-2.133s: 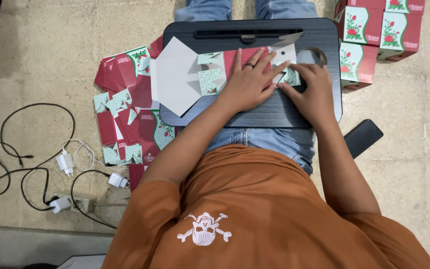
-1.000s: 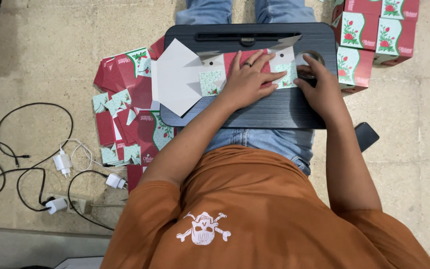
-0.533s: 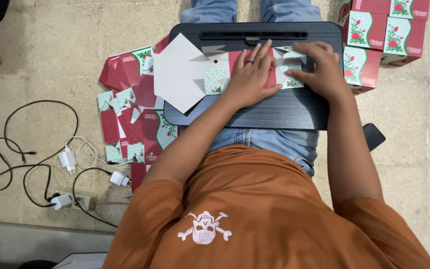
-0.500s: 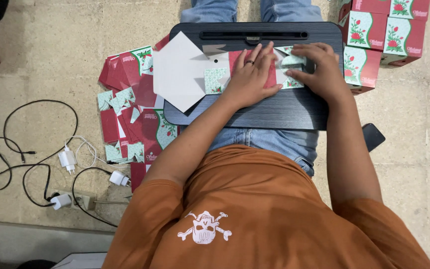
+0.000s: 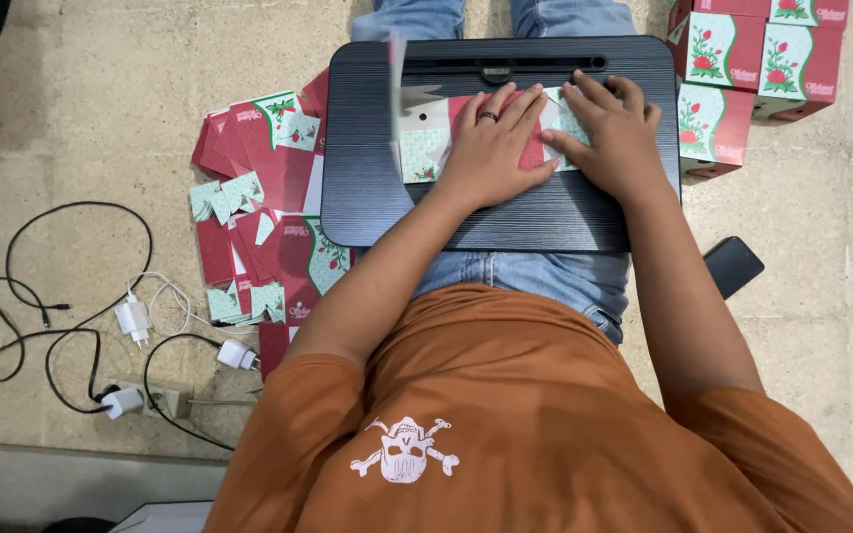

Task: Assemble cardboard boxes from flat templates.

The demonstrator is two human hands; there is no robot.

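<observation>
While the person in the orange shirt (image 5: 545, 424) sits on the pale stone floor (image 5: 81, 118), lots of things lie around. Far on the left, black cables (image 5: 41, 296) curl on the floor, with small white plug chargers (image 5: 133, 318) among them. Next to those is a messy pile of flat red and green flowered cardboard sheets (image 5: 259, 217), spread just beside the person's knee.

On the person's lap rests a black ridged plastic lap tray (image 5: 505, 212). On the tray lies one flat red and green cardboard box piece (image 5: 422, 143), the same kind as the pile. One end flap of it stands up on edge near the tray's left side, so it looks very thin.

The left hand (image 5: 491, 148) lies flat on top of this cardboard piece, fingers spread and pressing down, with a ring on one finger. It is not gripping anything, just pushing. The right hand (image 5: 614, 138) sits just beside it, also flat with open fingers, pressing on the right end of the same piece. The thumb of the right hand almost touches the left hand. So the cardboard is under both hands, sticking out most to the left of the left hand.

To the right of the tray, finished red and green flowered boxes (image 5: 742, 59) are stacked close together on the floor. Below them, near the person's right leg, a black phone (image 5: 733, 265) lies on the floor, partly hidden by the arm.
</observation>
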